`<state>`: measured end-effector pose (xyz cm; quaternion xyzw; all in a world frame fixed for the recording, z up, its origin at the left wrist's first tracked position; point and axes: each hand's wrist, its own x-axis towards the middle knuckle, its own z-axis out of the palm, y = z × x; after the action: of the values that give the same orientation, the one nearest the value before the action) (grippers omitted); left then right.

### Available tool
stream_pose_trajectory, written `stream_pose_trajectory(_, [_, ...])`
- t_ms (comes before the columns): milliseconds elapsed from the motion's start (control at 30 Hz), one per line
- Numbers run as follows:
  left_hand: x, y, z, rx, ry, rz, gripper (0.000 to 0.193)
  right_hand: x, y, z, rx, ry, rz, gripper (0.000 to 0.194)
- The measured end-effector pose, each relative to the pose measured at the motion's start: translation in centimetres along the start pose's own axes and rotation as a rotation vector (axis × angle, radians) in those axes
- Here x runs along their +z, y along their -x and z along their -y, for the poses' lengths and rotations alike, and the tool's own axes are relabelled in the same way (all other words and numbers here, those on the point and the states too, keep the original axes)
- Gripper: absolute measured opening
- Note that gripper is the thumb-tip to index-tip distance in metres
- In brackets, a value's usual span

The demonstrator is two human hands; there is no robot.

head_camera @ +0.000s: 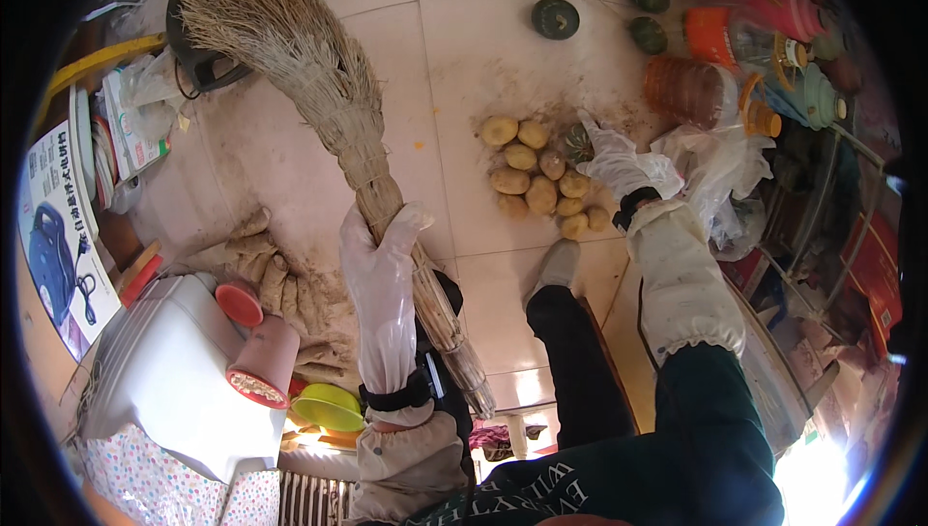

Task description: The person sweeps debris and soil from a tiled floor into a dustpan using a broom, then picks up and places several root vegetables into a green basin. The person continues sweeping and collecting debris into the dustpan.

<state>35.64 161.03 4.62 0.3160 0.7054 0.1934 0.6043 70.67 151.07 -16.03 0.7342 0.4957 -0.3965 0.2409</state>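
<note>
My left hand [380,287], in a clear plastic glove, grips the handle of a straw broom [348,113]. The broom slants across the view, its frayed bristles at the upper left and the handle's end near my legs. Also gloved in plastic, my right hand [631,167] reaches down to the floor, with finger and thumb on either side of a small dark green striped squash [578,143]. Just left of that hand lies a cluster of several potatoes [540,194] on the tiles. The squash's right side is hidden by the glove.
Dark green squashes [555,18] lie farther off. At right stand plastic bottles of liquid [689,93] beside crumpled plastic bags [728,171]. Knobbly roots [279,276] lie at left near a white bin [174,352], a pink canister [264,359] and a printed carton [61,243]. Dirt marks the tiled floor [500,308].
</note>
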Motion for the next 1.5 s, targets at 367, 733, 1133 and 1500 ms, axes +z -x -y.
stream_pose_trajectory(367, [-0.5,-0.1,0.5,-0.053,0.055,0.041,0.028,-7.7,-7.9,-0.7,-0.053,0.351,-0.352,0.057])
stream_pose_trajectory(733, [-1.3,-0.3,0.8,-0.052,0.12,0.002,0.026,2.9,1.0,-4.7,-0.208,0.061,-0.351,0.042])
stream_pose_trajectory(1133, [-1.5,-0.7,1.8,-0.07,0.131,-0.02,0.028,12.2,9.8,0.5,0.296,-0.74,-0.007,0.057])
stream_pose_trajectory(1500, [-0.5,-0.4,1.4,-0.049,0.098,0.037,0.025,8.6,1.5,6.5,0.117,-0.43,-0.291,0.075])
